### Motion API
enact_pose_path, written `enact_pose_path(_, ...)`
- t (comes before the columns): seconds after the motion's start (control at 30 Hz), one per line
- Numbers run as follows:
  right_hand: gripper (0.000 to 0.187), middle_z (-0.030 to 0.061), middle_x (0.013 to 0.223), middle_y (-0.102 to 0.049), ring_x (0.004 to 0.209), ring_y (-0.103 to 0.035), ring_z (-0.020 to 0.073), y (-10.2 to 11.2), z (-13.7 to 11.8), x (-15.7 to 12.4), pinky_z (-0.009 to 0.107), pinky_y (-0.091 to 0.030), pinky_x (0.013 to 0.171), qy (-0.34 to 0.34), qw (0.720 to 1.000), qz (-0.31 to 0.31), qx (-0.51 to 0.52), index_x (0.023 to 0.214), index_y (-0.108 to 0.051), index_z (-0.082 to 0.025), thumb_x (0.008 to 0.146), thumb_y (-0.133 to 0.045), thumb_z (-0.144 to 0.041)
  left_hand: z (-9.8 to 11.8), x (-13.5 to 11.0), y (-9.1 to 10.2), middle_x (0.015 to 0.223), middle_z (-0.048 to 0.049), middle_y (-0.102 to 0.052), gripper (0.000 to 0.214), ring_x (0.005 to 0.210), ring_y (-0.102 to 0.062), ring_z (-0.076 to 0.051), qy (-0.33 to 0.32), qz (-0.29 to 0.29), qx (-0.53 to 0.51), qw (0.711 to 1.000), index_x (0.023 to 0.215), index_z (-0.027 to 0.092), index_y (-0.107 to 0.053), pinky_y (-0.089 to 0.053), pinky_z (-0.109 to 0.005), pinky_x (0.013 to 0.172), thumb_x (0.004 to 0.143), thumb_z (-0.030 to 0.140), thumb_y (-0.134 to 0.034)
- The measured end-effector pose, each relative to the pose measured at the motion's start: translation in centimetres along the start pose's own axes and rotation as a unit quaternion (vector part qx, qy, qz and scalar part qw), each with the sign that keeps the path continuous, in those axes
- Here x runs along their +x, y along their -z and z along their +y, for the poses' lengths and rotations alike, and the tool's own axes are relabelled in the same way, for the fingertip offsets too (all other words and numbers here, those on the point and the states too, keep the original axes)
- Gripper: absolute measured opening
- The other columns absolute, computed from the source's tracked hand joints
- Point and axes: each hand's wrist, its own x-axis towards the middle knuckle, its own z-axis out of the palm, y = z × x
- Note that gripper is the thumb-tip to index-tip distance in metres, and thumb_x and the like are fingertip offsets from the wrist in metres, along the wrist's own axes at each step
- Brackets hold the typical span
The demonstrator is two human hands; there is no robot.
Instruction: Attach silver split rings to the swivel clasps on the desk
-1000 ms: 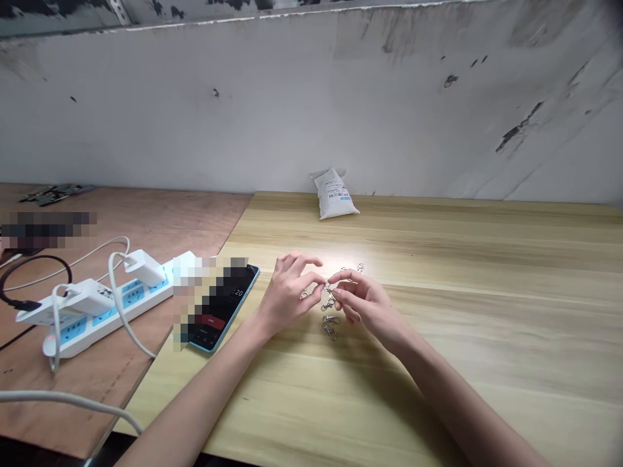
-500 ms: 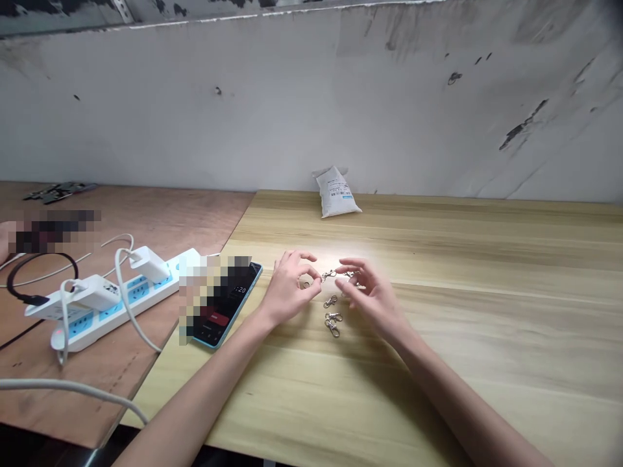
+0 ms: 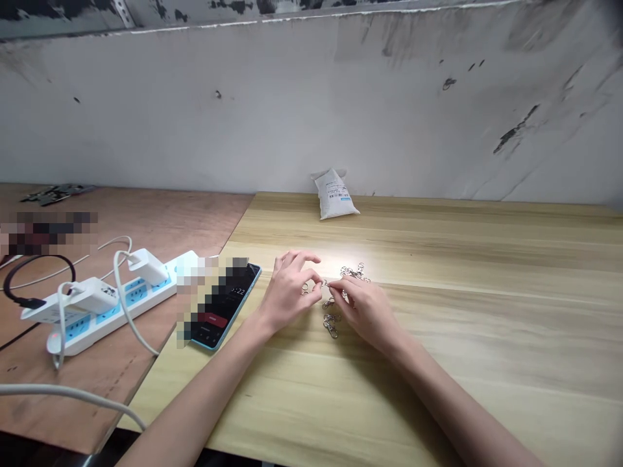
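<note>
My left hand [image 3: 293, 285] is closed in a pinch, thumb against index finger, on one end of a small silver swivel clasp [image 3: 325, 283]. The fingertips of my right hand [image 3: 363, 301] meet at the clasp's other end and cover most of it. Under the left fingers, a small split ring [image 3: 305, 288] shows on the table. Several loose clasps [image 3: 331, 324] lie just below the right fingertips. Beyond the right hand rests a small heap of silver clasps [image 3: 354, 272], partly hidden by that hand.
A white labelled packet [image 3: 335, 198] stands by the wall. Left of my left arm lies a phone [image 3: 228, 305] with its screen lit. A white power strip [image 3: 141, 292] with chargers and cables occupies the brown table [image 3: 195, 211]. A blurred-out object sits at far left.
My right hand has moved left and closed its fingertips on the clasp held by my left hand. The heap behind it shows more now. The left hand has barely moved.
</note>
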Motion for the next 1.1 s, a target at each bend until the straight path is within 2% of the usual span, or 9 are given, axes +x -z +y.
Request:
enact_pose_path(0.23, 0.018, 0.0058, 0.085, -0.063, 0.067, -0.056, 0.0138, -0.2, 0.3, -0.1, 0.024, -0.04, 0.056, 0.005, 0.995, -0.038, 0.09, 0.091, -0.067, -0.019, 0.095, -0.05, -0.023, -0.5, 0.0, 0.3, 0.121, -0.0052, -0.062, 0.009, 0.12, -0.049, -0.024, -0.021, -0.018, 0.016, 0.999, 0.081, 0.021, -0.067, -0.032, -0.045, 0.104, 0.086, 0.018, -0.059)
enact_pose_path(0.43, 0.018, 0.005, 0.081, -0.064, 0.062, -0.053, 0.0131, -0.2, 0.1, -0.2, 0.025, -0.042, 0.057, -0.023, 0.99, -0.032, 0.136, 0.092, -0.069, -0.019, 0.094, -0.051, -0.023, -0.3, 0.2, 0.6, 0.121, -0.0036, -0.061, 0.01, 0.115, -0.052, -0.023, 0.046, -0.051, -0.101, 0.992, 0.076, 0.022, -0.067, -0.037, -0.043, 0.101, 0.085, 0.022, -0.062)
enact_pose_path(0.6, 0.021, 0.0038, 0.074, -0.064, 0.058, -0.05, 0.0127, 0.0, -0.3, 0.0, 0.026, -0.04, 0.055, -0.066, 0.98, -0.025, 0.187, 0.087, -0.07, -0.019, 0.093, -0.053, -0.029, -0.1, 0.4, 1.1, 0.12, -0.004, -0.061, 0.008, 0.115, -0.052, -0.023, 0.062, -0.049, -0.128, 0.989, 0.076, 0.022, -0.068, -0.036, -0.044, 0.103, 0.082, 0.019, -0.064)
enact_pose_path(0.67, 0.023, 0.0037, 0.073, -0.066, 0.057, -0.051, 0.0126, 0.1, -0.6, 0.1, 0.026, -0.04, 0.053, -0.114, 0.957, -0.046, 0.263, 0.087, -0.07, -0.018, 0.092, -0.054, -0.033, -0.1, 0.4, 1.1, 0.119, -0.0037, -0.062, 0.008, 0.113, -0.052, -0.023, 0.056, -0.038, -0.119, 0.991, 0.076, 0.022, -0.068, -0.037, -0.043, 0.101, 0.082, 0.019, -0.064)
enact_pose_path(0.8, 0.032, 0.005, 0.074, -0.069, 0.05, -0.05, 0.0103, 0.5, -1.0, 0.3, 0.024, -0.038, 0.046, -0.205, 0.871, -0.131, 0.427, 0.092, -0.071, -0.016, 0.092, -0.054, -0.044, -0.3, 0.3, 0.8, 0.118, -0.0032, -0.063, 0.007, 0.111, -0.053, -0.023, 0.004, -0.004, -0.06, 0.998, 0.079, 0.022, -0.068, -0.038, -0.041, 0.097, 0.084, 0.023, -0.064)
enact_pose_path(0.83, 0.034, 0.0051, 0.074, -0.069, 0.05, -0.05, 0.0103, 0.6, -0.9, 0.3, 0.024, -0.038, 0.045, -0.204, 0.869, -0.136, 0.43, 0.093, -0.071, -0.016, 0.092, -0.053, -0.044, -0.5, 0.3, 0.7, 0.118, -0.0034, -0.064, 0.007, 0.112, -0.052, -0.023, -0.013, -0.002, -0.037, 0.999, 0.08, 0.022, -0.068, -0.038, -0.041, 0.097, 0.085, 0.023, -0.063)
enact_pose_path(0.9, 0.031, 0.0052, 0.076, -0.068, 0.053, -0.053, 0.0114, 0.6, -0.7, 0.3, 0.025, -0.041, 0.048, -0.162, 0.912, -0.1, 0.362, 0.094, -0.071, -0.017, 0.094, -0.052, -0.042, -1.0, 0.2, 0.8, 0.118, -0.0042, -0.064, 0.008, 0.113, -0.052, -0.024, -0.041, -0.014, 0.008, 0.999, 0.081, 0.022, -0.068, -0.037, -0.042, 0.098, 0.085, 0.022, -0.062)
enact_pose_path(1.0, 0.022, 0.0061, 0.082, -0.065, 0.064, -0.056, 0.014, 0.1, -0.1, 0.0, 0.026, -0.043, 0.055, -0.046, 0.988, -0.016, 0.148, 0.091, -0.071, -0.019, 0.094, -0.053, -0.03, -2.1, 0.3, 1.2, 0.118, -0.0053, -0.064, 0.009, 0.114, -0.051, -0.026, -0.049, -0.063, 0.057, 0.995, 0.08, 0.022, -0.068, -0.036, -0.044, 0.099, 0.083, 0.018, -0.061)
enact_pose_path(1.1, 0.022, 0.0076, 0.086, -0.064, 0.076, -0.057, 0.0172, -0.7, 0.1, -0.2, 0.027, -0.041, 0.058, 0.042, 0.999, -0.007, 0.01, 0.088, -0.071, -0.02, 0.095, -0.05, -0.021, -2.9, 0.2, 1.6, 0.116, -0.0068, -0.063, 0.01, 0.113, -0.051, -0.026, -0.036, -0.109, 0.081, 0.99, 0.076, 0.02, -0.068, -0.038, -0.045, 0.098, 0.082, 0.016, -0.06)
